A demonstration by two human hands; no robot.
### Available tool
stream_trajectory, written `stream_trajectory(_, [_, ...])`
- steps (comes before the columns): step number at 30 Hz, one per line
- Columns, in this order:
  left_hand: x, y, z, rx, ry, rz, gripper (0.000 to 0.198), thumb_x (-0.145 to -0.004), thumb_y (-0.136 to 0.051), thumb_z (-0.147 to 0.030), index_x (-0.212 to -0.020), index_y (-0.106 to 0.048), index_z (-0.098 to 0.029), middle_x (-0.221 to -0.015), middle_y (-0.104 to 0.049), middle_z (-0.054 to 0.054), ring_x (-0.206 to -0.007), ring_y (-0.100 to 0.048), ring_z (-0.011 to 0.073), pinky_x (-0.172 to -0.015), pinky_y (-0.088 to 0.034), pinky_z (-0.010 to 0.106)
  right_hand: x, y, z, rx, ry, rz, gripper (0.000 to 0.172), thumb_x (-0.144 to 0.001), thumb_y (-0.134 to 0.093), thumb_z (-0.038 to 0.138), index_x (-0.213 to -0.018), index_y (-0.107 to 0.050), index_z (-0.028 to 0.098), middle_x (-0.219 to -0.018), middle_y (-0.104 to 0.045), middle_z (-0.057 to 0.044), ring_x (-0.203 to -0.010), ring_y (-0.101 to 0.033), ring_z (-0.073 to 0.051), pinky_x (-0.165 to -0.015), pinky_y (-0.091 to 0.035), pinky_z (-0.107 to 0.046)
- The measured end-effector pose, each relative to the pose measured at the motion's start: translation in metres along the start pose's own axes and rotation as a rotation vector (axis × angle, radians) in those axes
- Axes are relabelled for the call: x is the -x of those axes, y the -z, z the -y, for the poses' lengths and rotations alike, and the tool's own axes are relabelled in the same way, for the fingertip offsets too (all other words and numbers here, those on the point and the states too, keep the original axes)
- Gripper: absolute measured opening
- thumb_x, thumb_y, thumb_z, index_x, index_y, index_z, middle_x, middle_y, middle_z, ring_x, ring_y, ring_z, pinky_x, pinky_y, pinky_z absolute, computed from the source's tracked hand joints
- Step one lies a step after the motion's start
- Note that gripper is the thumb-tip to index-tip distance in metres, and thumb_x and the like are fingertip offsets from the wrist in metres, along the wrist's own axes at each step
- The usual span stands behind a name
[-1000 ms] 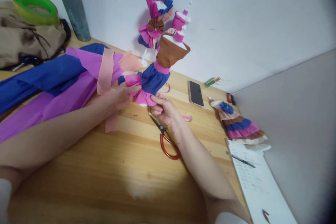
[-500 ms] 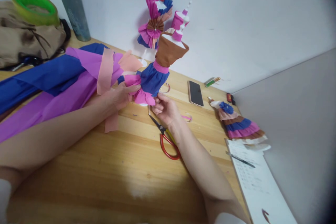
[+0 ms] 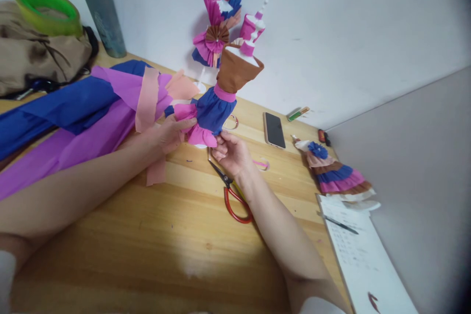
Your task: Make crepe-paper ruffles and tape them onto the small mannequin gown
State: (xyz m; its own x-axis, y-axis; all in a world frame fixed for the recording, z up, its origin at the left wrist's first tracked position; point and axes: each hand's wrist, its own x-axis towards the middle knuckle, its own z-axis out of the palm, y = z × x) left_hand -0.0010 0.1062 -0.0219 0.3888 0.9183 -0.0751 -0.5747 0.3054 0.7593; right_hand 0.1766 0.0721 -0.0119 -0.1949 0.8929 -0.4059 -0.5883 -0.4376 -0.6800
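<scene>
Shifted off the pink ruffle (image 3: 202, 136), the right hand (image 3: 231, 153) curls loosely at the blue skirt (image 3: 216, 112), grip unclear; the left hand (image 3: 171, 132) pinches the ruffle. The dress form (image 3: 237, 69) tilts over the desk (image 3: 147, 235). Ruffle-arranging seems underway, calling for steady support next.

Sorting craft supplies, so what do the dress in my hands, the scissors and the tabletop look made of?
Dress: matte, likely crepe paper or thin fabric, given its soft gathers. Scissors: dark tapered blades, seemingly metal; smooth red handle, perhaps plastic. Tabletop: wood or laminate, lightly glossy, with grain and a reflection.
</scene>
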Motion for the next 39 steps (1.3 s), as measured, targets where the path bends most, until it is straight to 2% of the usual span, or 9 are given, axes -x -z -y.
stream_trajectory(6, [0.0,-0.001,0.001,-0.022,-0.023,0.034,0.019,-0.066,-0.085,-0.022,-0.082,-0.075,-0.019,-0.081,-0.076,0.005,-0.082,-0.07,0.024,-0.076,-0.055,0.034,-0.002,-0.002,-0.002,0.008,-0.022,0.047,0.025,-0.075,-0.063,0.015,-0.062,-0.043,0.02,-0.05,-0.041,0.008,-0.039,-0.019,-0.004,-0.037,-0.021,-0.017])
stream_trajectory(12, [0.001,0.002,-0.001,-0.007,-0.006,0.027,0.019,-0.065,-0.087,-0.025,-0.076,-0.073,-0.018,-0.07,-0.073,0.002,-0.067,-0.067,0.0188,-0.068,-0.056,0.03,-0.002,0.001,-0.001,0.018,0.009,0.071,0.03,-0.075,-0.065,0.015,-0.061,-0.039,0.019,-0.051,-0.04,0.009,-0.04,-0.018,-0.004,-0.038,-0.023,-0.015])
stream_trajectory(17, [0.002,-0.002,0.0,-0.01,-0.033,0.041,0.025,-0.064,-0.087,-0.024,-0.086,-0.075,-0.018,-0.081,-0.076,0.003,-0.087,-0.071,0.0224,-0.083,-0.055,0.033,0.004,-0.004,-0.001,0.047,0.023,0.128,0.028,-0.065,-0.071,0.013,-0.063,-0.044,0.02,-0.048,-0.038,0.011,-0.041,-0.016,-0.003,-0.039,-0.021,-0.016])
stream_trajectory(20, [0.002,-0.002,0.003,-0.021,-0.044,0.053,0.024,-0.066,-0.086,-0.026,-0.086,-0.074,-0.019,-0.081,-0.076,0.004,-0.092,-0.072,0.0251,-0.084,-0.055,0.036,0.005,-0.006,-0.003,0.08,0.022,0.16,0.029,-0.063,-0.074,0.01,-0.063,-0.047,0.02,-0.045,-0.035,0.012,-0.041,-0.013,-0.003,-0.04,-0.018,-0.015])
stream_trajectory(23, [0.002,0.002,0.003,-0.027,-0.042,0.067,0.025,-0.067,-0.085,-0.027,-0.088,-0.075,-0.019,-0.081,-0.077,0.005,-0.088,-0.072,0.0253,-0.079,-0.056,0.036,0.002,-0.004,-0.005,0.097,0.029,0.158,0.035,-0.064,-0.077,0.011,-0.062,-0.043,0.02,-0.045,-0.032,0.012,-0.041,-0.012,-0.003,-0.039,-0.016,-0.015])
stream_trajectory(28, [0.003,0.008,0.003,-0.022,-0.028,0.08,0.02,-0.069,-0.085,-0.024,-0.086,-0.076,-0.017,-0.077,-0.076,0.004,-0.072,-0.071,0.0192,-0.071,-0.056,0.03,-0.003,0.002,-0.006,0.082,0.053,0.131,0.04,-0.07,-0.077,0.016,-0.061,-0.038,0.021,-0.045,-0.028,0.012,-0.04,-0.014,-0.004,-0.038,-0.02,-0.015])
stream_trajectory(39, [0.009,0.013,0.012,-0.05,0.028,0.11,0.026,-0.073,-0.084,-0.033,-0.088,-0.074,-0.015,-0.085,-0.076,0.009,-0.082,-0.072,0.0218,-0.077,-0.057,0.033,-0.008,0.006,-0.005,0.041,0.07,0.13,0.04,-0.073,-0.076,0.016,-0.059,-0.038,0.021,-0.043,-0.03,0.011,-0.039,-0.019,-0.005,-0.039,-0.024,-0.016])
